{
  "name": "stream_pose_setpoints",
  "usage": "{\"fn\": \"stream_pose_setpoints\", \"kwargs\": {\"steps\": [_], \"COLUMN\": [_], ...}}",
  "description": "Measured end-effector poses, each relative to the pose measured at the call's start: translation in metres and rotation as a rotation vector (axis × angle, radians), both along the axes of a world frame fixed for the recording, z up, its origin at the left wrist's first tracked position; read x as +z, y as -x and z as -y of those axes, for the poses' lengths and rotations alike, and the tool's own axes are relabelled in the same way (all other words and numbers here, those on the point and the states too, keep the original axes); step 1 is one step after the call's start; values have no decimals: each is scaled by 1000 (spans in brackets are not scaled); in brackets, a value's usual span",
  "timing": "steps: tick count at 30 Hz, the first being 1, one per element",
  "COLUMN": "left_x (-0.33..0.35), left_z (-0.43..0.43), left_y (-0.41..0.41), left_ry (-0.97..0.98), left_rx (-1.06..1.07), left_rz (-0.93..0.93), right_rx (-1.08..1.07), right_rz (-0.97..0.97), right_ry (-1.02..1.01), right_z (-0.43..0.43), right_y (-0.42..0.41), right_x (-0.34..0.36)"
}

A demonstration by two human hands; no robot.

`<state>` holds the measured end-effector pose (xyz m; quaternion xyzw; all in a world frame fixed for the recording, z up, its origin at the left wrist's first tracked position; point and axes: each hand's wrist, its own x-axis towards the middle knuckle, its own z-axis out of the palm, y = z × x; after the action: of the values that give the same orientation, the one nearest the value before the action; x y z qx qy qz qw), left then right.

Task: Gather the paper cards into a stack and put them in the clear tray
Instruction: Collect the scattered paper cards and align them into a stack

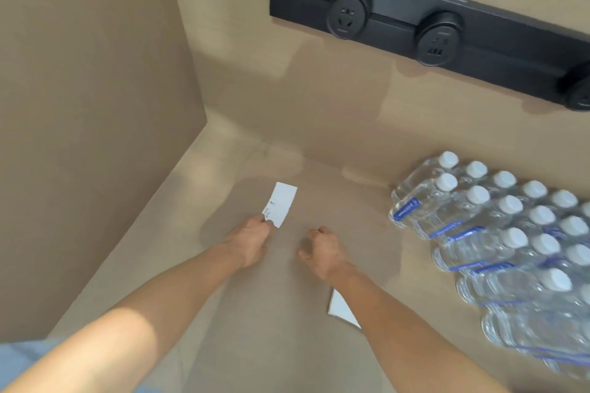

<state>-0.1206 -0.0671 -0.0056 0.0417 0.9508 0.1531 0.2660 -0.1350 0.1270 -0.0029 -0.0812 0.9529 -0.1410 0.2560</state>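
Note:
My left hand (250, 241) pinches the near end of a white paper card (280, 203), which points away from me over the beige counter. My right hand (322, 249) hovers just to the right of it, fingers curled in with nothing visible between them. A second white card (341, 308) lies flat on the counter, partly hidden under my right forearm. No clear tray is in view.
A shrink-wrapped pack of several water bottles with white caps (498, 239) fills the counter's right side. A black socket rail (415, 25) is mounted on the back wall. A beige side wall (95, 137) closes the left.

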Motion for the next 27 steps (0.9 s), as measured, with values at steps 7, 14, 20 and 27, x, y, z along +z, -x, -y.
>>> {"fn": "stream_pose_setpoints", "kwargs": {"steps": [7, 14, 20, 27], "left_x": [6, 10, 1, -11], "left_z": [22, 24, -2, -2], "left_y": [57, 132, 171, 176], "left_ry": [128, 156, 294, 239], "left_rx": [-144, -383, -834, -869], "left_rz": [-140, -88, -99, -111], "right_rx": [-411, -842, -869, -813], "right_rz": [110, 172, 61, -43], "right_ry": [210, 277, 169, 93], "right_z": [68, 111, 121, 121], "right_y": [27, 32, 31, 23], "right_x": [-18, -34, -45, -53]}}
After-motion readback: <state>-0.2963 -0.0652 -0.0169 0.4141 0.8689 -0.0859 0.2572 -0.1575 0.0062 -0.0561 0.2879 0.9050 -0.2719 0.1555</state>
